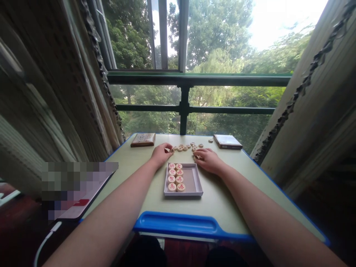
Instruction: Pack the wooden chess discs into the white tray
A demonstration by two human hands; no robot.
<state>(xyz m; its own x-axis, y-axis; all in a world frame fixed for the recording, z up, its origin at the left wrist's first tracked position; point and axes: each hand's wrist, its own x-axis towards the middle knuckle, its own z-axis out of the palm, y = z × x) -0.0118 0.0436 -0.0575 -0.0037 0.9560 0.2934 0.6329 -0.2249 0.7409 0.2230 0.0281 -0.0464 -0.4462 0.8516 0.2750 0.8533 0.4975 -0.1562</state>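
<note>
My left hand (pixel 161 155) pinches a round wooden Chinese chess piece (pixel 171 151) just beyond the box's far left corner. At the far right corner, my right hand (pixel 210 160) has its fingers closed around another chess piece (pixel 196 157), partly hidden by the fingertips. Between and beyond the hands lies a loose scatter of chess pieces (pixel 185 148). Nearer to me sits a shallow, open white box (pixel 198 193). Two columns of red-marked chess pieces (pixel 179 179) stand face up along its left side, and the bare box floor shows on the right.
A patterned flat case (pixel 143 139) lies at the table's back left, and a pale lid-like box (pixel 227 141) at the back right. The pale table (pixel 222 211) has a blue front tray (pixel 178 222). A tablet-like device (pixel 91 196) with a white cable (pixel 47 237) is at left.
</note>
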